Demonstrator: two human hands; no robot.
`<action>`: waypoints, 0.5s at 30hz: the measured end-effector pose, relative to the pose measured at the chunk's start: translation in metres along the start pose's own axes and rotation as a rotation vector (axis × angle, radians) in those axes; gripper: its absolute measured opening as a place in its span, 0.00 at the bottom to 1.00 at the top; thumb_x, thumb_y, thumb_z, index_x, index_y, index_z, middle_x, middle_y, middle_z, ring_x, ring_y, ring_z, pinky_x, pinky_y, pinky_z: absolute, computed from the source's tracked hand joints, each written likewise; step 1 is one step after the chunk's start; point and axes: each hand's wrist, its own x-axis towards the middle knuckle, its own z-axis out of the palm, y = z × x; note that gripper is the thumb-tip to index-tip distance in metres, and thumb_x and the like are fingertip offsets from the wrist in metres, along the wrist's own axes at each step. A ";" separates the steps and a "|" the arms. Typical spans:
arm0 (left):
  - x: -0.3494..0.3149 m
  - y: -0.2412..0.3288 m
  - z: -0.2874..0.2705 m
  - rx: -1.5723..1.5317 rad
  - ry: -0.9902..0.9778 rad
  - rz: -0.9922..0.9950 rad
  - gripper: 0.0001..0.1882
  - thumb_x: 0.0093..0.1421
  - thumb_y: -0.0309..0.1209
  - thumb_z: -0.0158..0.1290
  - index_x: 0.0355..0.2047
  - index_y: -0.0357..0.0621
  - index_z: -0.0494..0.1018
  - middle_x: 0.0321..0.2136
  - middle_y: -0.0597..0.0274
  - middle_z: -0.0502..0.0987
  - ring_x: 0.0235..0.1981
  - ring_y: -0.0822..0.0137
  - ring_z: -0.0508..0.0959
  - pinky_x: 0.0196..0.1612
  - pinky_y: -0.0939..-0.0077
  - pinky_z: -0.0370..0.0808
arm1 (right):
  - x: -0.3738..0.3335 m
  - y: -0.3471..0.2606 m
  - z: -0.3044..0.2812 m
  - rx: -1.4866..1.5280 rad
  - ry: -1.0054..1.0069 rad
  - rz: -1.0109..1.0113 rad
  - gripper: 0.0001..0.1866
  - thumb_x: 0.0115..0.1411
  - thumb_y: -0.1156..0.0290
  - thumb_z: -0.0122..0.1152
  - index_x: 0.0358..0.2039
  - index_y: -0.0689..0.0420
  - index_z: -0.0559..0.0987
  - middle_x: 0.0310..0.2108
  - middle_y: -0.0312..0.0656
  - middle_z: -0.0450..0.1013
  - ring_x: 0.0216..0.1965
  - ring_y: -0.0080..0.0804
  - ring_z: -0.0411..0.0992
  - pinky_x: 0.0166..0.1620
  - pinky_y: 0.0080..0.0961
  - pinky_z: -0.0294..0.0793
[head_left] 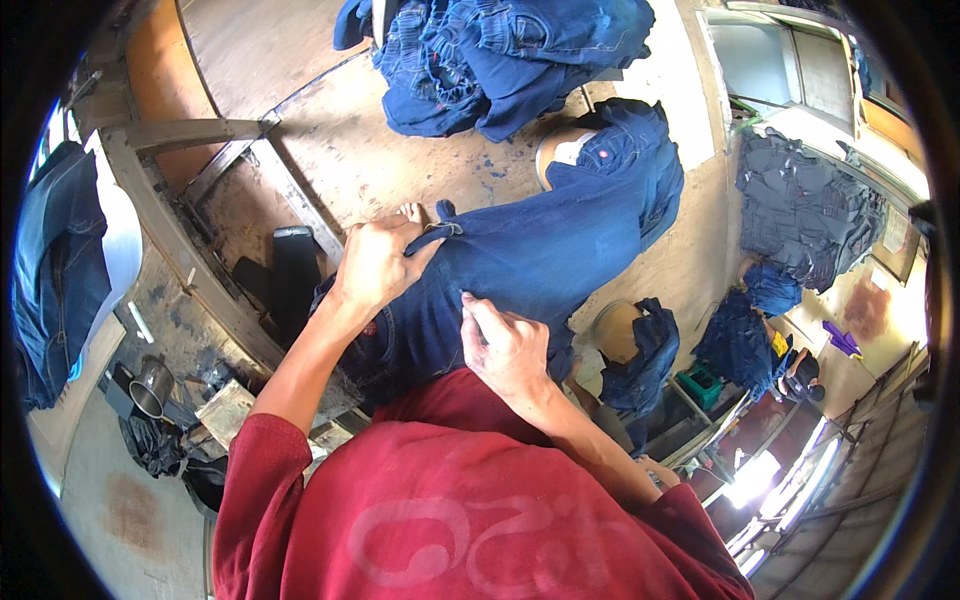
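Observation:
A pair of dark blue jeans [540,245] stretches from my lap toward the upper right, where its far part lies by a pale rounded form [560,150]. My left hand [378,262] is closed on the denim near its left edge, with a small fold sticking up by the fingers. Lower and to the right, my right hand [508,345] rests on the same jeans, thumb and fingers pinched together at the cloth. Whether something small is in that pinch, I cannot make out.
A heap of blue denim garments [510,60] lies ahead. Dark grey garments [810,205] are piled at the right, near a green crate [698,385]. Jeans [65,270] hang at the far left, above a metal mug [152,387]. A wooden frame [165,220] stands left.

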 end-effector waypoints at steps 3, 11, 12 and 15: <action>0.001 0.001 0.000 0.001 0.008 0.007 0.11 0.57 0.30 0.74 0.30 0.35 0.84 0.26 0.50 0.82 0.28 0.48 0.85 0.33 0.60 0.82 | 0.000 0.000 -0.001 -0.025 -0.103 0.081 0.08 0.63 0.77 0.70 0.44 0.55 0.86 0.21 0.41 0.79 0.19 0.37 0.79 0.24 0.34 0.77; 0.001 0.003 -0.001 -0.002 0.019 0.004 0.11 0.57 0.30 0.74 0.32 0.36 0.85 0.26 0.50 0.82 0.26 0.47 0.85 0.32 0.59 0.82 | 0.000 -0.002 -0.001 -0.002 -0.061 0.094 0.08 0.64 0.76 0.70 0.43 0.55 0.85 0.22 0.41 0.80 0.19 0.36 0.80 0.23 0.34 0.76; 0.001 0.003 -0.001 0.000 0.008 -0.004 0.11 0.57 0.30 0.75 0.32 0.36 0.86 0.26 0.50 0.82 0.26 0.47 0.85 0.31 0.59 0.82 | 0.001 -0.001 -0.001 -0.050 -0.104 0.089 0.08 0.64 0.77 0.70 0.43 0.55 0.85 0.22 0.41 0.80 0.19 0.36 0.80 0.23 0.33 0.76; 0.000 0.002 0.000 0.002 0.015 -0.010 0.12 0.56 0.31 0.75 0.32 0.35 0.85 0.26 0.50 0.81 0.26 0.47 0.85 0.31 0.59 0.81 | 0.001 0.000 -0.003 -0.048 -0.074 0.010 0.09 0.64 0.77 0.70 0.44 0.55 0.86 0.21 0.41 0.79 0.19 0.36 0.79 0.23 0.33 0.76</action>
